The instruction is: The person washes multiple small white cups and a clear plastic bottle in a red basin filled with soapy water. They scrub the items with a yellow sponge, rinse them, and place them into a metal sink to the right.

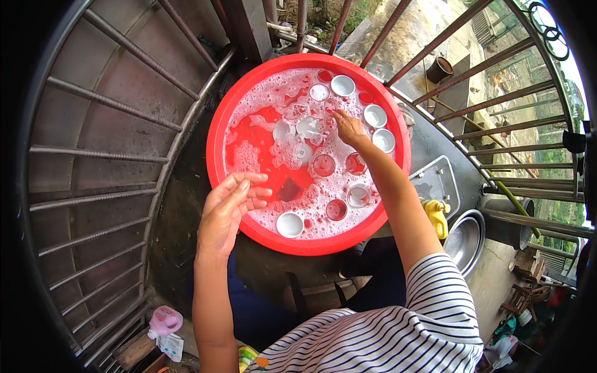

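A large red plastic tub [215,140] holds sudsy water with white cups and clear glasses in it. My right hand [347,126] reaches over the tub's upper right part, its fingertips at a clear glass [330,106] among the suds; whether they grip it cannot be told. My left hand [228,205] is raised over the tub's lower left rim, fingers apart, holding nothing. A white cup [290,224] floats near the bottom rim, and another white cup [343,86] lies near the top. A dark square object [289,189] shows in the water right of my left hand.
Metal railings [112,107] curve closely around the tub on the left and top. To the right are a clear plastic lid or tray [438,179], a yellow bottle [436,218] and a steel basin [466,240]. A pink jug [165,320] stands at the lower left.
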